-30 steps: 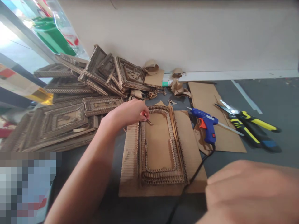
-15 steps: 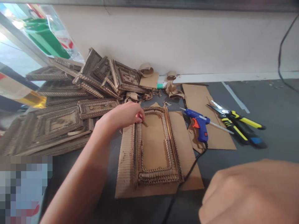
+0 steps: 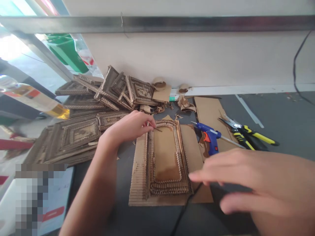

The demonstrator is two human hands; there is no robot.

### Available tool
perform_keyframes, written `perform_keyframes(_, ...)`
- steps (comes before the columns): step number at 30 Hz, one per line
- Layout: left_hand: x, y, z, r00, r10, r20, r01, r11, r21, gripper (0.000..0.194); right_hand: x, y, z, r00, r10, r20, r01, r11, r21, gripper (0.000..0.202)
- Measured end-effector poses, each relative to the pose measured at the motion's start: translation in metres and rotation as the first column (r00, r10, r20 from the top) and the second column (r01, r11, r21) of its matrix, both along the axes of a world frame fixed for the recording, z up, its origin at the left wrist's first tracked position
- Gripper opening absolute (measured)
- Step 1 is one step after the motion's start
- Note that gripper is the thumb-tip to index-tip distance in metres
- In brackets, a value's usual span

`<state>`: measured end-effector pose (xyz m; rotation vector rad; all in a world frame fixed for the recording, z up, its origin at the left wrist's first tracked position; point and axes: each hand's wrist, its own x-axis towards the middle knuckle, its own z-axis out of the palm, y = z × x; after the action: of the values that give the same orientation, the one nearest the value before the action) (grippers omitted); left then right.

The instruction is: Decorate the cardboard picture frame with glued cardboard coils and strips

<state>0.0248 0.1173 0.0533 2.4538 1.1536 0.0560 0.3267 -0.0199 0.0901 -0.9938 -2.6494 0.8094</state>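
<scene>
A cardboard panel (image 3: 194, 144) lies on the dark table, bearing a rectangular frame of corrugated strips (image 3: 185, 164) with a rounded inner border. At the frame's upper left corner, my left hand (image 3: 137, 124) pinches a thin corrugated strip (image 3: 157, 129), whose free end points over the panel's middle. My right hand (image 3: 246, 180) is in the right foreground, fingers apart, holding nothing; its index fingertip is near the frame's right edge. Just beyond it lies a blue glue gun (image 3: 209, 136) with an orange trigger, its lower handle hidden by the hand.
Several corrugated cardboard frames (image 3: 81, 131) are piled at the left. Cardboard scraps (image 3: 185, 104) lie behind the panel. Pliers or cutters with yellow-black handles (image 3: 258, 134) rest at the right. A black cord (image 3: 180, 214) crosses the front. A bottle (image 3: 36, 98) shows far left.
The view has tilted up. My right hand has moved left toward the frame, and its fingers now show stretched out. My left hand remains at the frame's upper left with the strip.
</scene>
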Motion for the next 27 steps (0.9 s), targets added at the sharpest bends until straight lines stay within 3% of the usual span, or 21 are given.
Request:
perform_keyframes(1,0.001,-0.002,0.002,1.000,-0.005,0.007,0.005,1.000,-0.012,0.019,-0.001,0.010,-0.002,0.999,0.027,0.034,-0.026,0.999,-0.030,0.035)
perform_keyframes(4,0.003,-0.007,0.005,1.000,0.009,-0.011,-0.009,1.000,-0.027,0.019,-0.004,0.034,-0.015,0.984,-0.105,0.141,0.112,0.992,-0.049,0.030)
perform_keyframes(7,0.003,-0.009,0.010,0.999,0.035,-0.025,-0.036,0.998,-0.042,0.019,-0.009,0.046,-0.029,0.967,-0.163,0.194,0.174,0.984,-0.041,0.022)
perform_keyframes(12,0.011,-0.018,0.019,0.995,-0.026,0.097,0.036,0.994,-0.107,0.018,-0.036,0.056,-0.033,0.941,-0.337,-0.018,0.336,0.940,-0.050,0.018)
perform_keyframes(16,0.020,-0.023,0.012,0.980,-0.100,0.174,0.120,0.987,-0.108,0.017,-0.052,0.065,-0.043,0.906,-0.369,-0.206,0.345,0.927,-0.145,0.016)
perform_keyframes(21,0.024,-0.024,0.003,0.974,-0.058,0.220,0.081,0.991,-0.101,0.016,-0.055,0.072,-0.060,0.859,-0.431,-0.275,0.418,0.902,-0.109,0.014)
perform_keyframes(27,0.020,-0.018,0.008,0.954,0.006,0.300,0.036,0.990,-0.135,0.013,-0.057,0.073,-0.062,0.844,-0.385,-0.374,0.403,0.915,-0.033,0.014)
